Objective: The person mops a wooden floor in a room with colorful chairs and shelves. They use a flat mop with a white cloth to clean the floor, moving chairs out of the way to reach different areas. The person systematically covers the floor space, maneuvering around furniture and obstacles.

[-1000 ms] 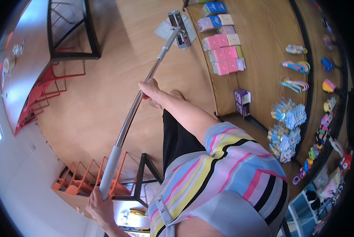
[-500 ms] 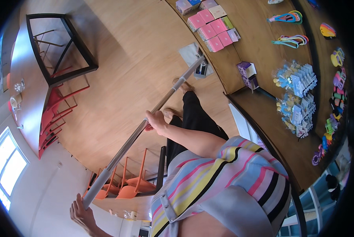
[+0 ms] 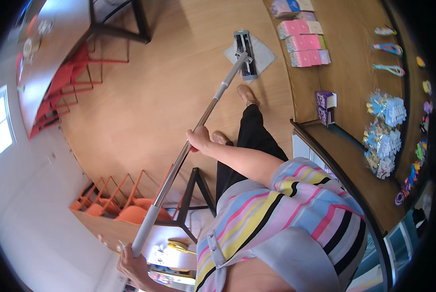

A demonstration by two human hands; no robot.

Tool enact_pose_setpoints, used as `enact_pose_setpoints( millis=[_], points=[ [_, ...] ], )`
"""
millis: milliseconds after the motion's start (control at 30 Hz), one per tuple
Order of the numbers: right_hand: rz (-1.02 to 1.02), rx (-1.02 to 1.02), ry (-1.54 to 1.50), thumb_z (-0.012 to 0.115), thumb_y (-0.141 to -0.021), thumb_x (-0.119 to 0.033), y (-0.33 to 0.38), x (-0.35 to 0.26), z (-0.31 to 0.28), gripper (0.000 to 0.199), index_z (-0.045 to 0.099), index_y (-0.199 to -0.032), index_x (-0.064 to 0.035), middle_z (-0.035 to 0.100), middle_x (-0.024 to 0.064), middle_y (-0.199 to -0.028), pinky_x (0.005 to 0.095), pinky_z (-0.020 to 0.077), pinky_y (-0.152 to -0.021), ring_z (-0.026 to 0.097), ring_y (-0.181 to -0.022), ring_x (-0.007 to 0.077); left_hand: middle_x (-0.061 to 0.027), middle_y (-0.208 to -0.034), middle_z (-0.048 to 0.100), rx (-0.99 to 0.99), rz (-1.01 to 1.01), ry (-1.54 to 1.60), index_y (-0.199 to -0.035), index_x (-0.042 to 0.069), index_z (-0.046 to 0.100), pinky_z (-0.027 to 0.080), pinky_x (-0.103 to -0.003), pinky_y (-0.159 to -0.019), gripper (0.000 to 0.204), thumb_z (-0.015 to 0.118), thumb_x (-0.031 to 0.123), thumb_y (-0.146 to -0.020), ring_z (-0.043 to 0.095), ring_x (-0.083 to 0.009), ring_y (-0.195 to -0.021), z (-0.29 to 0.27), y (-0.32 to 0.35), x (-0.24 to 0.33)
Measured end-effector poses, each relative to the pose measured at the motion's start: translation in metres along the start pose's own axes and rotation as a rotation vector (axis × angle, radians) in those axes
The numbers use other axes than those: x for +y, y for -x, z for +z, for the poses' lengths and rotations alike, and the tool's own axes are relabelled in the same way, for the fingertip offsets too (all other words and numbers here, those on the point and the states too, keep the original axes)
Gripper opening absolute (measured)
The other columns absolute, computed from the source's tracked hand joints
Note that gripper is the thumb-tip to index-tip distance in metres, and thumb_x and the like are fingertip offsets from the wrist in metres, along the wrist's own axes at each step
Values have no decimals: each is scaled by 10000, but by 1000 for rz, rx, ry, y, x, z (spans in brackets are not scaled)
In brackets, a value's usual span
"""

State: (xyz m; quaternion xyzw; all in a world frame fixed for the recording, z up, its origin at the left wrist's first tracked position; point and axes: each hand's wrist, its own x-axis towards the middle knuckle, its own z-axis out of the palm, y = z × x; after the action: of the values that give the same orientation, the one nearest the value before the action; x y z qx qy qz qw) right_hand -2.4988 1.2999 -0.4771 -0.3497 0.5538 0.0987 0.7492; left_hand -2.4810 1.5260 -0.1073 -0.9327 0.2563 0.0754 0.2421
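Observation:
A flat mop point(image 3: 176, 165) slants across the view, with a metal pole and grey grip sections. My right hand point(image 3: 198, 138) is wrapped round the middle of the pole. Lower down in the picture, my left hand point(image 3: 131, 265) is closed on the grey grip at the pole's upper end. The dark mop head point(image 3: 248, 68) lies on the wooden floor just ahead of my feet. Under it, a pale grey cloth pad point(image 3: 264, 54) shows its corners on both sides.
Right of me runs a wooden display shelf point(image 3: 305, 87) with pink boxes point(image 3: 303, 43), purple boxes point(image 3: 325, 107) and bagged blue-yellow items point(image 3: 386, 141). Red chairs point(image 3: 64, 80) stand at a table on the left. Orange chairs point(image 3: 135, 210) and a black table leg point(image 3: 198, 187) are near my left side.
The mop head has moved away from the shelf's base onto the floor ahead of my feet, and more of its pad shows. The view has turned. Both hands keep their hold.

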Motion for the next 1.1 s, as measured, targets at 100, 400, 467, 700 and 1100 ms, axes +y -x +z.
enact_pose_setpoints(
  millis=[100, 400, 467, 700, 1100],
  points=[
    [37, -88, 184, 483, -807, -168, 10, 39, 48, 330, 525, -567, 55, 566, 140, -513, 301, 465, -314, 578, -391, 215, -107, -667, 600, -104, -172, 1, -808, 82, 630, 431, -409, -532, 212, 626, 16, -607, 585, -315, -601, 39, 58, -31],
    [103, -419, 529, 496, -749, -129, 56, 195, 217, 266, 544, -588, 77, 564, 157, -506, 310, 459, -315, 584, -403, 224, -136, -649, 597, -361, -584, 26, -803, 83, 634, 442, -436, -545, 195, 646, 82, -608, 576, -334, -587, 94, 215, -81],
    [123, -478, 558, 496, -737, -110, 67, 222, 250, 245, 543, -589, 80, 563, 159, -521, 324, 455, -312, 584, -406, 237, -134, -649, 610, -441, -593, -62, -816, 104, 666, 462, -439, -527, 184, 652, 157, -641, 585, -302, -541, 85, 226, -94],
    [232, -602, 438, 537, -739, -83, 88, 250, 308, 177, 574, -699, 85, 605, 173, -607, 375, 534, -425, 627, -500, 261, -113, -674, 625, -477, -688, -156, -853, 118, 662, 463, -420, -531, 234, 643, 161, -624, 597, -311, -588, 64, 218, -119],
    [26, -212, 54, 588, -706, -112, 42, 133, 133, 194, 524, -625, 52, 587, 162, -566, 354, 498, -338, 601, -447, 240, -162, -746, 631, -267, -208, -31, -944, 122, 644, 480, -423, -578, 337, 671, 230, -625, 603, -351, -656, 58, 163, -94]
  ],
)
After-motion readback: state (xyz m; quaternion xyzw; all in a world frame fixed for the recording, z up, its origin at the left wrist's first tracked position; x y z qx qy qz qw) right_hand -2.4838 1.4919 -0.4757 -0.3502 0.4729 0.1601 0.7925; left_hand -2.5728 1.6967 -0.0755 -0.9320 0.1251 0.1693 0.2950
